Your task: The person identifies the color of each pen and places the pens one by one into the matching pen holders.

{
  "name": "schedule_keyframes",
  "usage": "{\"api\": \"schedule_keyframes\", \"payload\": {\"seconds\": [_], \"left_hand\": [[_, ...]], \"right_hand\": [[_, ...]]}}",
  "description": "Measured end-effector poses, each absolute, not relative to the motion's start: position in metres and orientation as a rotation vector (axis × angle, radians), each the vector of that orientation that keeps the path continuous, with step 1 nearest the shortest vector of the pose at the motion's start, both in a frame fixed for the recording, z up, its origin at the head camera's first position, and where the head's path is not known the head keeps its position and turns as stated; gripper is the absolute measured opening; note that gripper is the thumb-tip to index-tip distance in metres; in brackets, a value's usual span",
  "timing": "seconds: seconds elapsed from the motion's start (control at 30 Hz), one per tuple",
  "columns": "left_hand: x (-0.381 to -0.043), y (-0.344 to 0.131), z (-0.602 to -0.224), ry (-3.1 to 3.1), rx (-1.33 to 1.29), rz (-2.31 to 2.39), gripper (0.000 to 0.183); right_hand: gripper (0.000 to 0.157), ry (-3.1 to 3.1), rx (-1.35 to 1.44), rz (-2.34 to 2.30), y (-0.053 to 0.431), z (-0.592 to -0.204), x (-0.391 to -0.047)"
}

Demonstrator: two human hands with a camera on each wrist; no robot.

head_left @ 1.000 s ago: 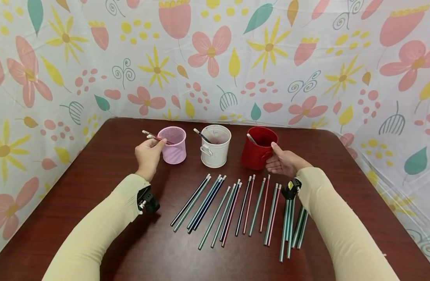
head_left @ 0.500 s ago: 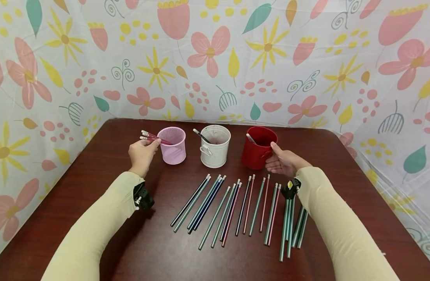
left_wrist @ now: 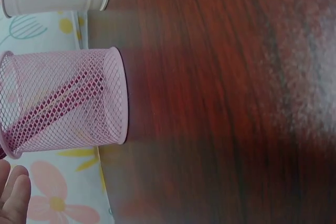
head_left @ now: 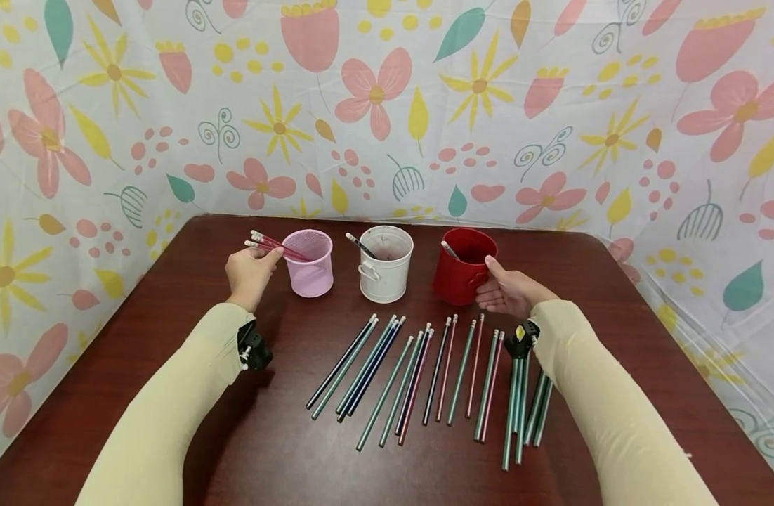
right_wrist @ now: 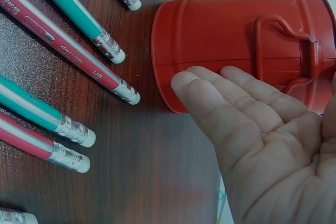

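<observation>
My left hand (head_left: 251, 275) is beside the pink mesh cup (head_left: 313, 277), with thumb and fingertips pinching red pencils (head_left: 265, 240). Their eraser ends stick out to the left, and their other ends slant into the cup, visible through the mesh in the left wrist view. In that view only a few fingertips (left_wrist: 16, 198) show below the cup's rim. My right hand (head_left: 512, 292) rests against the red bucket (head_left: 453, 277), its thumb at the rim. The right wrist view shows its fingers nearly straight along the bucket's side, under the wire handle (right_wrist: 260, 45).
Between the cup and the bucket stands a white bucket (head_left: 395, 281) with a dark pencil (head_left: 360, 244) leaning in it. One pencil (head_left: 449, 248) leans in the red bucket. Several green, dark blue and red pencils (head_left: 387, 397) lie in front on the brown table (head_left: 273, 443).
My left hand has drawn left, off the cup's rim, and the pencils' eraser ends have shifted left and fanned apart. The right hand and red bucket have stayed put.
</observation>
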State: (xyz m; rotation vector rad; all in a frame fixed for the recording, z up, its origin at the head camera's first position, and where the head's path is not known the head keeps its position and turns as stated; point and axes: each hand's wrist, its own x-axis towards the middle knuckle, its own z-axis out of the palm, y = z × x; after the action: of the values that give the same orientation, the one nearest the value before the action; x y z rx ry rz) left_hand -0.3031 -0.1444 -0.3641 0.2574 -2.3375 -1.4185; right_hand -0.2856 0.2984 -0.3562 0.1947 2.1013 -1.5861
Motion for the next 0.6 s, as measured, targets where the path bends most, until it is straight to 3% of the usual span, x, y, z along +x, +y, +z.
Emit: {"api": "schedule_keyframes", "payload": {"seconds": [0.4, 0.6], "left_hand": [[-0.298, -0.148, -0.379, -2.705, 0.137, -1.359, 0.033], [-0.294, -0.135, -0.384, -2.928, -0.078, -1.245, 0.026]], "right_hand": [[0.086, 2.12, 0.177, -1.562, 0.298, -0.357, -0.286], [0.085, 2.111, 0.187, -1.566, 0.297, -0.357, -0.285]]}}
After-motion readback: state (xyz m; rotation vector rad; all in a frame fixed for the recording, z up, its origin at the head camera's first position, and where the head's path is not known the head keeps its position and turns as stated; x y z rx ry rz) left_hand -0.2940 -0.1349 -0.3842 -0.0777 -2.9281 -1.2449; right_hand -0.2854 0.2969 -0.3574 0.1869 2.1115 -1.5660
